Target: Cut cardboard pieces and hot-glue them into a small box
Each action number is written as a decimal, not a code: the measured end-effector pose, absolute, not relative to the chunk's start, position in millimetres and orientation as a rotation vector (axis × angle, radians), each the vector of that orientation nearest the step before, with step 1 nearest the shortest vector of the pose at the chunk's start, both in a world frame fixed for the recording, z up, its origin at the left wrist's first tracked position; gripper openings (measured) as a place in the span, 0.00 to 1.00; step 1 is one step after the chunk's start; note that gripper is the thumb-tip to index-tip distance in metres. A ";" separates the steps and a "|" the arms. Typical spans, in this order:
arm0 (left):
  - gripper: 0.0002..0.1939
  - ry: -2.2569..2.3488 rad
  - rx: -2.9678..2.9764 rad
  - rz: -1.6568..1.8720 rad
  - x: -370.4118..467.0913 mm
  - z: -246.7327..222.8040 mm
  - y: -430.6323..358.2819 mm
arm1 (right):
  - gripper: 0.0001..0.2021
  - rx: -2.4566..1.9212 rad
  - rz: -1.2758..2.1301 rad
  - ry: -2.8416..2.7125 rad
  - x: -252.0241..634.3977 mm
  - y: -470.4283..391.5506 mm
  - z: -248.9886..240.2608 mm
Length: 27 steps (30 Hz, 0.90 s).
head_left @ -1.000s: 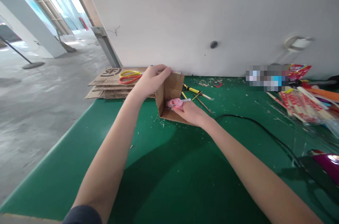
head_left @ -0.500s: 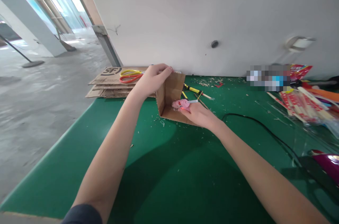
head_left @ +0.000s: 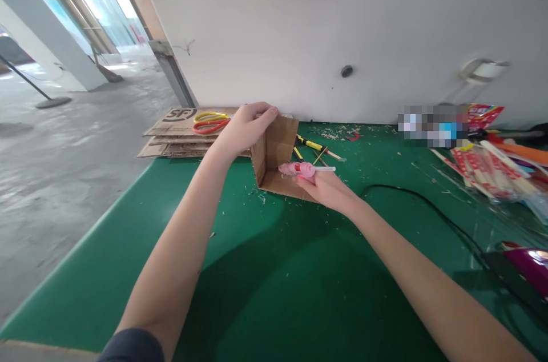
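Observation:
My left hand (head_left: 252, 125) grips the top edge of an upright cardboard panel, part of a cardboard corner piece (head_left: 281, 142) with a base and two standing sides. In my right hand (head_left: 327, 190) is a pink hot glue gun (head_left: 302, 169), a whitish glue stick jutting from its back toward the right. The gun's front end points left into the inner corner, low over the cardboard base; whether it touches cannot be made out. My right fingers wrap the handle and are partly hidden.
Scissors (head_left: 210, 123) with yellow and orange handles lie on stacked cardboard (head_left: 171, 145) at left. Behind the corner piece are a yellow-black cutter (head_left: 311, 143) and thin sticks. Packaged sticks (head_left: 488, 171), a black cable (head_left: 422, 196) and a purple iron-like object (head_left: 528, 268) are at right.
The glue gun has turned slightly and shifted a little to the right, its glue stick now lower and farther right. My left hand and the cardboard have stayed nearly still.

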State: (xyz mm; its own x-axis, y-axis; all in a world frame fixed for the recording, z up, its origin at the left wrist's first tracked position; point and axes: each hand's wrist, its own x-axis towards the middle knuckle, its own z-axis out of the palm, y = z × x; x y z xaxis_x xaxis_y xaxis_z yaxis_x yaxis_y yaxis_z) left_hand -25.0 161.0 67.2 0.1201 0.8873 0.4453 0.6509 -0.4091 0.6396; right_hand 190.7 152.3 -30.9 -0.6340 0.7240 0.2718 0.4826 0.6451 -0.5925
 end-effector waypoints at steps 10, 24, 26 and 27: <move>0.32 1.547 1.814 1.311 -31.9 66.1 166.8 | 0.17 -0.925 0.470 -2.125 166.7 161.3 -19.4; 0.17 1.656 2.345 0.512 -63.7 109.8 121.8 | 0.13 -0.960 0.256 -2.030 155.8 165.0 4.5; 0.18 1.651 2.353 0.534 -60.5 107.1 124.3 | 0.12 -0.937 0.236 -2.026 154.2 165.7 4.7; 0.18 1.653 2.352 0.539 -59.5 106.1 125.2 | 0.12 -0.932 0.235 -2.018 153.6 165.8 5.4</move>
